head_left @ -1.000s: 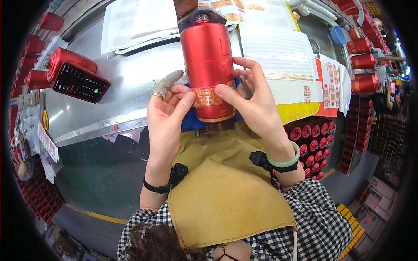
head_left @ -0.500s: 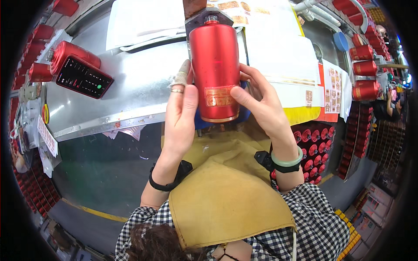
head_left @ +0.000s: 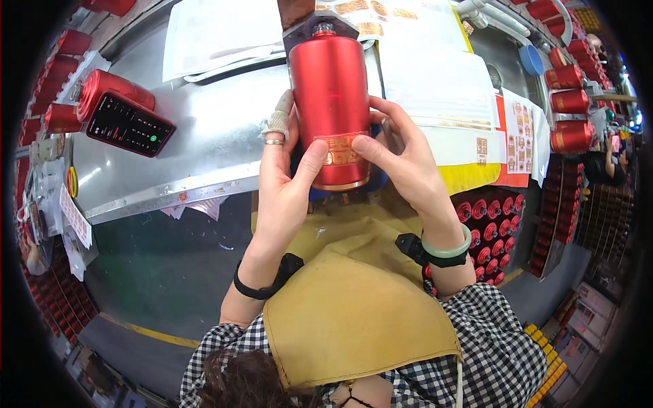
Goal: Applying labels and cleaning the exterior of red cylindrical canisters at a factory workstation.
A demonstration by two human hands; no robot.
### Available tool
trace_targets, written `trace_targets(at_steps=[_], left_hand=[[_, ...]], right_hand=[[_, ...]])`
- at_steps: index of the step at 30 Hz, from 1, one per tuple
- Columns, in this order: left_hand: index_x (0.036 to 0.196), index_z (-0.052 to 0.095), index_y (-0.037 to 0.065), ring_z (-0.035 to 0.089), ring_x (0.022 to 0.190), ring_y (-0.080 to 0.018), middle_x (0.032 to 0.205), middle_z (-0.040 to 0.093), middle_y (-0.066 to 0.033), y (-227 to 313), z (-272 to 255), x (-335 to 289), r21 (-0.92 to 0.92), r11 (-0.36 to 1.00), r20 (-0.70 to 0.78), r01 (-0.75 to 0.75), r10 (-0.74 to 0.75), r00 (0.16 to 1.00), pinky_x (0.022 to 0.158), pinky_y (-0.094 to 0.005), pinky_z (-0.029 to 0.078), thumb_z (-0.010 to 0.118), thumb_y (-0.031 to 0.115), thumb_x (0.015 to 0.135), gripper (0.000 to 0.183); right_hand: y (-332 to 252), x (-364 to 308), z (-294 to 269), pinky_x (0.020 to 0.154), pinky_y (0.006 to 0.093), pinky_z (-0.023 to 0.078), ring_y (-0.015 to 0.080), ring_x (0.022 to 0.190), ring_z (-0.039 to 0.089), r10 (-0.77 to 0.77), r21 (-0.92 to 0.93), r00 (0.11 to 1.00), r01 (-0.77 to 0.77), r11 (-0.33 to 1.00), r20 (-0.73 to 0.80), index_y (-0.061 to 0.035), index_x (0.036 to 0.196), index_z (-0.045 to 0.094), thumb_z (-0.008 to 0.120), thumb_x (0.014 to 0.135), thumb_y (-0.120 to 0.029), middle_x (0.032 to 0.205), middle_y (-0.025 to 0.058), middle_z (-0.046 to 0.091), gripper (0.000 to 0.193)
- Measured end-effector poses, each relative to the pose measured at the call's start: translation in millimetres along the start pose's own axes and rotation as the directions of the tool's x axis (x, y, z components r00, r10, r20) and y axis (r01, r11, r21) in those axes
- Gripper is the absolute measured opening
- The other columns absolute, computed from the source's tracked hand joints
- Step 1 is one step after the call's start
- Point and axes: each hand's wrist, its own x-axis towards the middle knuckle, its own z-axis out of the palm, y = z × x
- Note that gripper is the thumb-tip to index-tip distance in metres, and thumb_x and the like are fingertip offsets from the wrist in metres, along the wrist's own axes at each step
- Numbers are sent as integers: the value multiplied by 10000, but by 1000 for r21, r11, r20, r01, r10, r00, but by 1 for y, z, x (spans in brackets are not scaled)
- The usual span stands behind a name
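Observation:
A red metallic bottle [head_left: 329,88] lies with its neck pointing away, held at a dark metal bracket [head_left: 291,30]. Near its base sits a gold patterned label [head_left: 342,150]. My left hand [head_left: 282,187] grips the bottle's left side, its thumb pressed on the label's left part. One of its fingers wears a pale cloth wrap, and a ring shows below. From the right, my right hand [head_left: 411,160] holds the bottle with its thumb on the label's right part. The other fingers of both hands are partly hidden by the bottle.
On the metal bench [head_left: 231,122] at left, a phone [head_left: 129,126] leans on another red bottle [head_left: 119,88]. White sheets [head_left: 435,85] and gold sticker sheets [head_left: 522,129] lie to the right. Below the bench edge at right stand several red bottles [head_left: 486,234].
My left thumb has moved from the bottle's side onto the label. The bottle has shifted slightly left in the picture. My right thumb stays on the label.

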Motion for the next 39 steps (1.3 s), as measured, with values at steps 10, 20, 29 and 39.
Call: trace_targets(at_steps=[10,20,29,39], left_hand=[[1617,292,-58,513,1412,-308,1566,470,-221,-24,-18,-21,583,790,65,-192,190,980,1179,-409,398,994,224,699,1190],[1590,359,-84,547,1394,-250,1556,526,-189,-30,-21,-16,540,824,29,-171,185,982,1167,-389,441,905,51,776,990],[1580,404,-48,601,1349,-330,1535,547,-230,-27,-11,-19,654,720,-19,-233,323,946,1108,-402,489,978,114,689,1072],[1488,592,57,604,1258,-341,1514,581,-163,-25,-15,-20,781,425,196,-457,528,826,1074,-446,479,951,96,692,874]], right_hand=[[-37,-5,-9,802,356,545,194,860,652,-340,-273,939,341,900,52,-17,1127,726,671,905,90,985,99,752,252],[-33,-14,3,747,341,499,197,840,640,-722,-549,439,830,99,534,-116,1026,753,712,766,-128,954,-18,729,263],[-39,-7,10,801,354,464,183,851,593,-713,-536,394,843,30,580,-183,959,718,715,752,-187,828,-48,624,207],[-75,47,-19,793,352,450,213,754,574,-894,-761,374,646,60,247,-146,1051,769,799,828,-121,882,-16,734,226]])
